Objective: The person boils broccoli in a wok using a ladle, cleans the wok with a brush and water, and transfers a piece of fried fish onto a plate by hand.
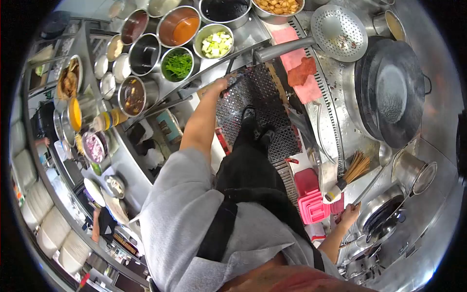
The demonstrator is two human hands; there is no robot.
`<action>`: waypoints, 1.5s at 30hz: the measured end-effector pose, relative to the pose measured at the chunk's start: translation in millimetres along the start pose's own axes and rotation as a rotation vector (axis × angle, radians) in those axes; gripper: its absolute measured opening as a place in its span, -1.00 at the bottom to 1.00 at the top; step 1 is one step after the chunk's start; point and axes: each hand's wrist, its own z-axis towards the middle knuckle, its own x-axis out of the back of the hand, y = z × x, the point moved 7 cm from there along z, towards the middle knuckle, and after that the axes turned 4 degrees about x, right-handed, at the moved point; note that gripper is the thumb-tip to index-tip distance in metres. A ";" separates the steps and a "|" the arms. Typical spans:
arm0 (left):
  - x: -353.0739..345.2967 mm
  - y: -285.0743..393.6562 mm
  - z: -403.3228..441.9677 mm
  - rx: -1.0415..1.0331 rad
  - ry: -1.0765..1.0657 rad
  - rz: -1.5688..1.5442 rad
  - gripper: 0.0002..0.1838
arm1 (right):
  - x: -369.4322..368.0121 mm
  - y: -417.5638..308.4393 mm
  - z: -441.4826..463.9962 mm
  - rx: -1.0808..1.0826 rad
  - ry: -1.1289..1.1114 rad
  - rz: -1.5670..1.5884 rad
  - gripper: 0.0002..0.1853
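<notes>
My right hand is closed around the long thin handle of a metal ladle. The ladle's bowl end lies by the lower rim of a large dark wok, which has a pale, wet-looking patch inside. Reaching out past my body, my left hand is beside the edge of the counter with the metal pots. Its fingers are small and partly hidden, so I cannot make out whether they hold anything. Beside my right hand stands a bundle of thin wooden sticks, tied as a brush.
Steel pots of chopped greens, pale green pieces and orange sauce line the left counter. A perforated strainer rests near the wok. Pink containers sit low by a black perforated mat. Another person is at far left.
</notes>
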 end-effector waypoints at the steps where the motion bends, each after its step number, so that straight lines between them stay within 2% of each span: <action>1: 0.8 2.0 30.3 0.058 -0.013 0.008 -0.52 | -4.9 12.8 7.9 -0.011 0.007 -0.014 -0.32; 3: -3.3 39.1 20.1 0.125 0.025 -0.119 -0.52 | -6.3 34.4 19.5 0.149 0.105 0.025 -0.32; 4: -8.9 43.6 33.6 0.120 0.012 -0.110 -0.52 | -7.4 10.8 7.0 0.071 0.074 0.111 -0.32; 7: -4.2 31.0 50.3 0.047 0.128 -0.276 -0.52 | -12.1 0.6 -3.0 0.045 0.109 0.032 -0.32; 9: 20.8 37.8 48.7 -0.039 0.249 -0.422 -0.51 | -19.5 67.5 28.2 0.260 0.177 -0.188 -0.32; 10: 33.2 32.9 51.5 -0.194 0.396 0.088 -0.59 | -16.6 37.5 12.7 0.078 0.088 -0.138 -0.33; 11: 30.0 -5.2 81.5 -0.569 0.344 0.687 -0.65 | -12.0 -6.1 -12.0 -0.091 -0.016 -0.098 -0.34; 12: 24.1 -50.1 91.9 -1.020 0.508 1.214 -0.67 | -22.6 35.7 6.1 -0.026 0.032 -0.156 -0.34; 13: 14.1 -20.5 -15.4 -0.330 0.455 0.915 -0.68 | -34.8 85.3 31.9 0.063 0.074 -0.212 -0.35; 14: 3.0 -43.6 -46.7 -0.320 0.340 0.876 -0.63 | -36.5 78.6 28.5 0.285 0.205 -0.196 -0.37; 15: 1.8 -59.8 -104.7 -0.282 0.548 0.760 -0.59 | -31.3 39.0 6.8 0.499 0.232 -0.087 -0.40; 16: 3.1 -103.7 -110.5 -0.091 0.536 0.597 -0.45 | -39.1 61.7 19.6 0.712 0.345 -0.144 -0.44; 17: 3.1 -142.4 -135.2 -0.137 0.597 0.313 -0.42 | -56.2 65.6 33.9 0.833 0.268 -0.132 -0.44; 19: -0.5 -190.4 -230.1 -0.220 0.762 0.123 -0.40 | -62.3 87.8 62.7 0.828 0.172 -0.131 -0.49; 20: -4.2 -220.2 -278.0 -0.160 0.747 -0.220 -0.42 | -73.0 88.7 72.6 0.797 0.148 -0.114 -0.51; 21: -13.3 -252.3 -315.0 -0.126 0.715 -0.557 -0.44 | -81.4 76.9 78.4 0.724 0.018 -0.043 -0.53; 22: -18.7 -285.0 -344.6 -0.223 0.810 -0.785 -0.49 | -88.9 61.7 80.4 0.651 -0.104 0.005 -0.54; 23: -28.6 -317.0 -366.5 -0.238 0.915 -0.852 -0.56 | -94.6 51.1 81.0 0.615 -0.190 0.038 -0.56; 25: -58.1 -372.1 -424.2 -0.244 0.970 -1.092 -0.65 | -109.2 26.4 81.1 0.578 -0.348 0.094 -0.59; 29: -146.4 -460.3 -495.3 -0.157 1.113 -1.167 -0.66 | -130.0 -18.9 68.1 0.595 -0.563 0.118 -0.64; 31: -203.2 -499.9 -508.1 -0.082 1.062 -1.322 -0.66 | -134.3 -36.9 55.0 0.613 -0.625 0.103 -0.67; 35: -287.8 -602.6 -564.1 0.012 1.339 -1.773 -0.63 | -139.9 -59.8 25.6 0.634 -0.708 0.082 -0.72; 37: -299.3 -667.7 -609.2 0.064 1.604 -1.859 -0.59 | -139.4 -64.7 12.8 0.630 -0.721 0.083 -0.74; 39: -296.2 -739.0 -643.5 -0.054 1.810 -2.119 -0.61 | -137.1 -65.0 -0.9 0.621 -0.722 0.089 -0.76; 40: -285.7 -761.8 -659.6 -0.056 1.812 -2.116 -0.61 | -136.0 -62.7 -8.5 0.608 -0.723 0.088 -0.77; 42: -274.3 -798.0 -685.0 -0.060 1.869 -2.334 -0.66 | -133.3 -54.1 -18.6 0.574 -0.708 0.111 -0.78; 45: -267.1 -848.6 -686.7 -0.010 1.795 -2.277 -0.75 | -129.2 -38.2 -21.2 0.511 -0.683 0.164 -0.79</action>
